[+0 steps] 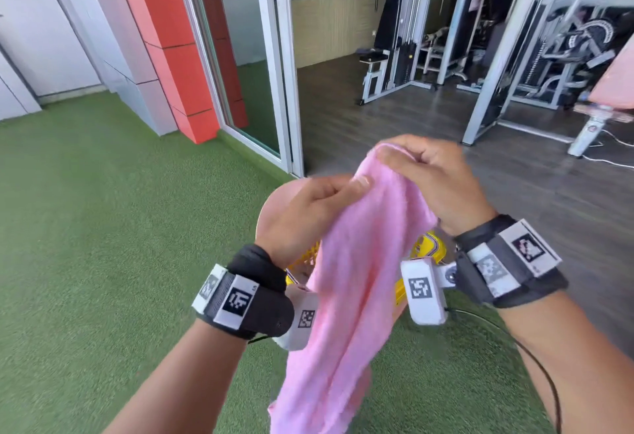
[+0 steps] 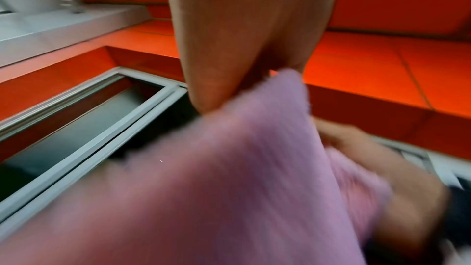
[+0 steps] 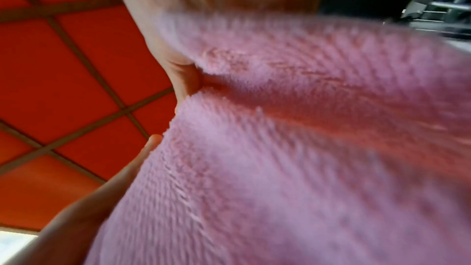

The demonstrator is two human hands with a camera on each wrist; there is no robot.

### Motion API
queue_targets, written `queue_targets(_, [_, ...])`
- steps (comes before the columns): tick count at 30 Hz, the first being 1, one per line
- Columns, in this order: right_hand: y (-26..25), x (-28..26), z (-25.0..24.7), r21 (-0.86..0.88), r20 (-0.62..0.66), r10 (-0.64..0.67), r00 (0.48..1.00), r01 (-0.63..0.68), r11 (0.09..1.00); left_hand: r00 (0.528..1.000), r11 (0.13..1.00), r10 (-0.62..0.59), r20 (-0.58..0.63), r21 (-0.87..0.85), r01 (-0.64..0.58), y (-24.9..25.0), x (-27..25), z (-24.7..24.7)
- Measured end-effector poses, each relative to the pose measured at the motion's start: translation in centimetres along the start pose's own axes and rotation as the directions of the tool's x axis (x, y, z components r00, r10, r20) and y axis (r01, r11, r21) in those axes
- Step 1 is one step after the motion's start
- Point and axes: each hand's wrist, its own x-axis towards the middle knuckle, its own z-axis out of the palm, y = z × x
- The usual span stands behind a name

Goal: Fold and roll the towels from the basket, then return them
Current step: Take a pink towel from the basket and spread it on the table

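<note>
A pink towel (image 1: pixel 356 272) hangs in the air in front of me, held up by both hands. My left hand (image 1: pixel 319 207) pinches its upper left edge between thumb and fingers. My right hand (image 1: pixel 425 173) grips the top of the towel a little higher and to the right. The towel (image 2: pixel 229 178) fills the lower part of the left wrist view, with the left thumb and fingers (image 2: pixel 216 80) pinching it. The fluffy pink towel (image 3: pixel 293 138) covers most of the right wrist view. A yellow basket (image 1: pixel 429 248) sits on the floor below, mostly hidden behind the towel.
Green artificial turf (image 1: pixel 103 245) covers the floor around me. An orange panelled column (image 1: pixel 175 42) and a glass sliding door frame (image 1: pixel 278 66) stand ahead. Gym machines (image 1: pixel 497 39) fill the room beyond on dark wood flooring. A black cable (image 1: pixel 535 358) lies at the lower right.
</note>
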Motion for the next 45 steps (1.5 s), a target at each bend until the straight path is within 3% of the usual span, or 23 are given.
queue_targets(3, [1.4, -0.8, 0.9, -0.084, 0.097, 0.097, 0.991, -0.089, 0.992, 0.969, 0.985, 0.048, -0.243, -0.15, -0.086, 0.5, 0.8, -1.3])
queue_targets(4, [1.9, -1.2, 1.0, -0.11, 0.147, 0.127, 0.981, -0.112, 0.988, 0.961, 0.972, 0.047, -0.271, -0.208, -0.106, 0.6, 0.8, -1.5])
queue_targets(5, [2.0, -1.5, 1.0, -0.116, 0.183, 0.135, 0.974, -0.115, 0.987, 0.967, 0.974, 0.038, -0.25, -0.206, -0.092, 0.5, 0.6, -1.5])
queue_targets(9, [0.4, -0.5, 0.9, -0.049, 0.216, 0.031, 0.976, -0.021, 0.999, 0.998, 1.0, -0.02, 0.056, 0.022, 0.019, -0.7, -0.3, 0.0])
queue_targets(11, [0.7, -0.4, 1.6, -0.045, 0.164, 0.01, 0.986, -0.003, 0.999, 1.0, 1.0, 0.001, -0.029, -0.013, -0.002, -0.9, -0.1, -0.2])
queue_targets(14, [2.9, -1.3, 2.5, -0.037, 0.089, 0.096, 0.991, -0.093, 0.995, 0.966, 0.972, 0.012, -0.257, -0.225, -0.071, -0.6, 0.2, -1.7])
queue_targets(15, [3.4, -1.5, 2.5, -0.028, 0.086, 0.105, 0.991, -0.103, 0.994, 0.959, 0.964, 0.004, -0.283, -0.255, -0.08, -0.7, 0.2, -2.0])
queue_targets(17, [2.9, -1.3, 2.4, 0.047, 0.066, 0.095, 0.993, -0.098, 0.994, 0.979, 0.988, 0.002, -0.205, -0.151, -0.034, -1.4, 0.0, -2.1])
queue_targets(20, [1.6, -0.4, 2.7, 0.099, 0.048, 0.051, 0.998, -0.056, 0.994, 0.996, 0.996, -0.085, 0.015, -0.016, 0.085, -2.3, -1.2, -0.8])
queue_targets(21, [1.7, -0.4, 3.1, 0.123, 0.05, 0.059, 0.997, -0.065, 0.99, 0.995, 0.995, -0.095, 0.001, -0.027, 0.095, -2.5, -1.3, -0.5])
queue_targets(25, [3.4, -1.6, 4.8, 0.289, 0.045, 0.196, 0.979, -0.201, 0.936, 0.964, 0.966, -0.057, -0.261, -0.259, -0.013, -1.6, -1.2, -0.6])
queue_targets(27, [3.3, -1.9, 4.8, 0.309, 0.044, 0.178, 0.983, -0.183, 0.933, 0.968, 0.977, -0.042, -0.248, -0.212, -0.012, -1.7, -1.2, -0.9])
queue_targets(30, [2.4, -1.2, 4.9, 0.173, 0.096, 0.088, 0.992, -0.104, 0.979, 0.984, 0.997, 0.024, -0.179, -0.068, -0.037, -1.7, -1.5, -0.4])
queue_targets(35, [2.1, -0.6, 5.6, 0.128, 0.158, 0.086, 0.984, -0.107, 0.986, 0.967, 0.989, 0.077, -0.243, -0.105, -0.105, -1.3, -1.1, -0.9])
queue_targets(37, [2.6, -0.8, 5.8, 0.128, 0.187, 0.109, 0.976, -0.134, 0.983, 0.938, 0.993, 0.115, -0.328, 0.009, -0.119, -1.2, -0.5, -1.6])
queue_targets(40, [4.7, -2.2, 5.9, 0.093, 0.166, 0.148, 0.975, -0.165, 0.982, 0.845, 0.977, 0.208, -0.493, 0.15, -0.152, -0.4, 0.7, -3.7])
queue_targets(42, [5.8, -3.2, 6.0, 0.08, 0.135, 0.176, 0.975, -0.188, 0.979, 0.797, 0.964, 0.232, -0.558, 0.241, -0.112, -0.4, 1.7, -5.7])
queue_targets(45, [4.9, -2.9, 5.7, 0.101, 0.064, 0.148, 0.987, -0.154, 0.983, 0.795, 0.941, 0.168, -0.583, 0.335, 0.047, -1.1, 2.3, -6.1])
